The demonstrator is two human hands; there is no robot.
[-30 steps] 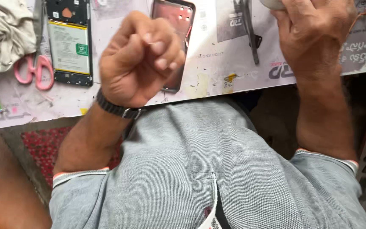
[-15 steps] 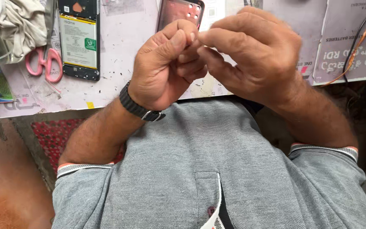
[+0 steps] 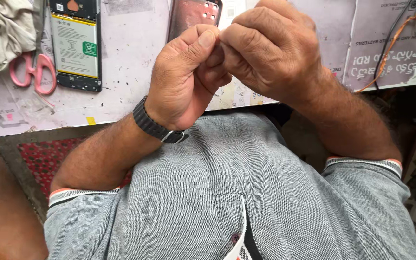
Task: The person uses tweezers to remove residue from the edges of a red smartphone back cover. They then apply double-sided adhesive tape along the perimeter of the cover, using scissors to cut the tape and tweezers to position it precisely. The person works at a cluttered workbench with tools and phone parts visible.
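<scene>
Nearest me is my grey shirt [image 3: 227,192], and just above it my left hand [image 3: 186,82] and right hand [image 3: 270,48] meet over the table's near edge. My left hand, a black watch band [image 3: 157,126] on its wrist, is curled tight with the thumb tip pressed against my right fingers; my right hand is curled too. I cannot tell what, if anything, is pinched between them (the fingers hide it). Behind my hands a reddish phone back cover [image 3: 191,14] lies on the paper-covered table [image 3: 126,72]. To the left lies an opened phone [image 3: 75,45] with its battery showing, then pink-handled scissors [image 3: 34,72] and a crumpled cloth [image 3: 3,29]. Far right, an orange ribbon cable [image 3: 396,38] trails.
</scene>
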